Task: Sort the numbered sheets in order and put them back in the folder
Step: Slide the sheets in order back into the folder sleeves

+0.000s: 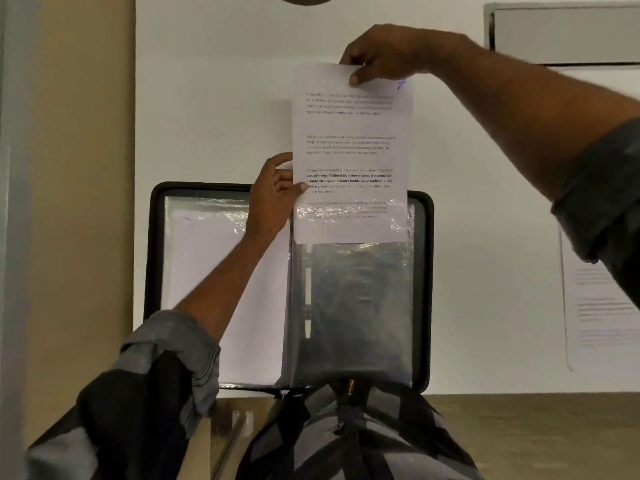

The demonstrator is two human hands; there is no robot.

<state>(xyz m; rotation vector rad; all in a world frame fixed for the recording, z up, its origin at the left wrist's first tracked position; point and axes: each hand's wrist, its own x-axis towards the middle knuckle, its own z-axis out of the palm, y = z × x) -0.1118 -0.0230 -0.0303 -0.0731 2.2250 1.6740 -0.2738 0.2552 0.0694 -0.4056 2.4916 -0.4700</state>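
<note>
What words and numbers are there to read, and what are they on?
"7": blue pen, top right corner of the sheet.
"way of living. Defined by a slower pace, it is centered around strong community bonds": bold print, same sheet.
Its other paragraphs: blurred.
The paper at right: blurred.

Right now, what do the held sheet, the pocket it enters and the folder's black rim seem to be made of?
The sheet: thin matte white paper, shown by its printed text and slight translucency. The pocket: clear glossy plastic film, which crinkles and glares at the mouth. The folder rim: black, dull, with rounded corners. It is probably plastic or covered board, but I cannot tell which.
</note>
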